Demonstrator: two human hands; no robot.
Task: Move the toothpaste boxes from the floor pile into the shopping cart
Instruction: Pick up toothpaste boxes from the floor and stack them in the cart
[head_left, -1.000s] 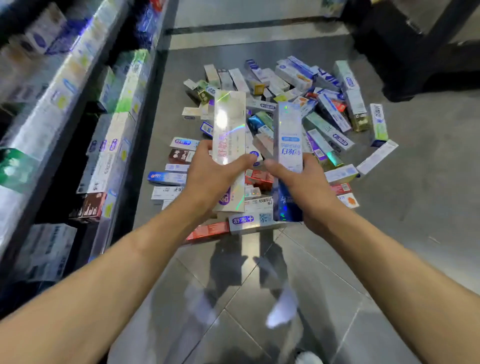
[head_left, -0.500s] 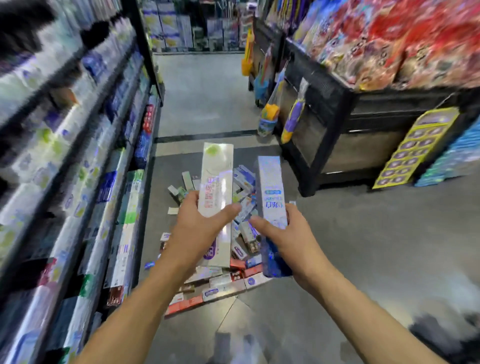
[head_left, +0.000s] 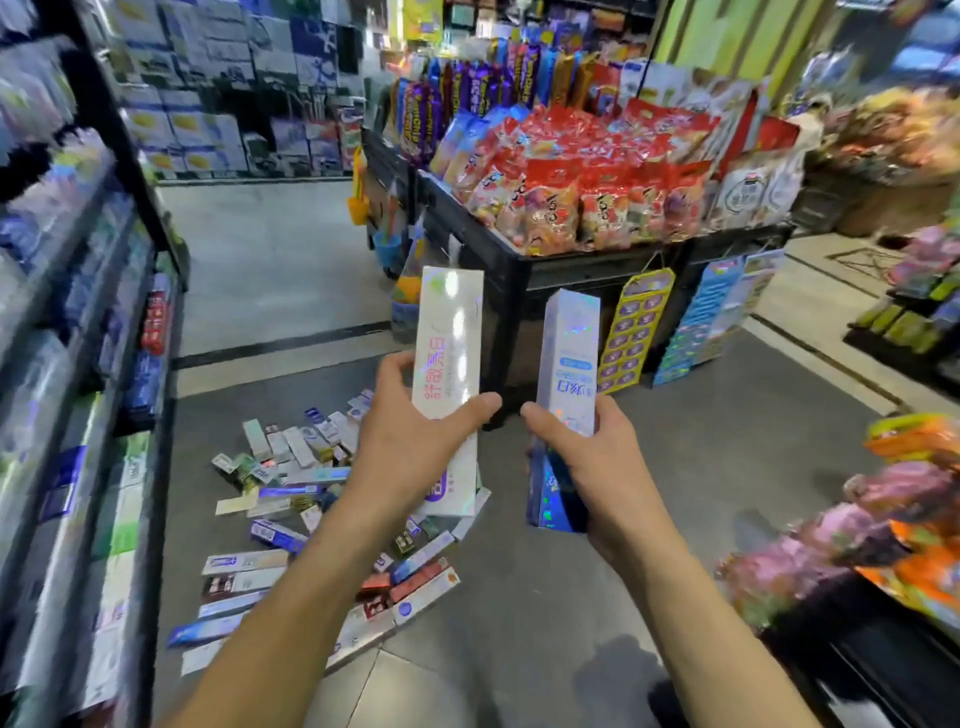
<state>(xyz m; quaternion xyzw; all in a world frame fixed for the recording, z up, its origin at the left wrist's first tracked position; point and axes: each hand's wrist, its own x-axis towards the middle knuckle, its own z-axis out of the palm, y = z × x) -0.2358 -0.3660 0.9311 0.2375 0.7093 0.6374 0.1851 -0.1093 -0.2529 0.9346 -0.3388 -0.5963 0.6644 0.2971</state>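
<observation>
Hands: left hand (head_left: 415, 441) is gripping white box (head_left: 451, 364); right hand (head_left: 592, 457) is gripping blue box (head_left: 569, 364), fingers curled round each.
Cart: not showing; carry both upright, clearing floor pile (head_left: 291, 499).

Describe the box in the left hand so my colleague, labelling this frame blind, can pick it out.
Start at the black snack stand in mid-aisle; two upright boxes are held in front of it. The left hand grips the white box, the taller and wider one, with pink lettering down its face. The blue box beside it, in the right hand, is narrower with blue print.
</observation>
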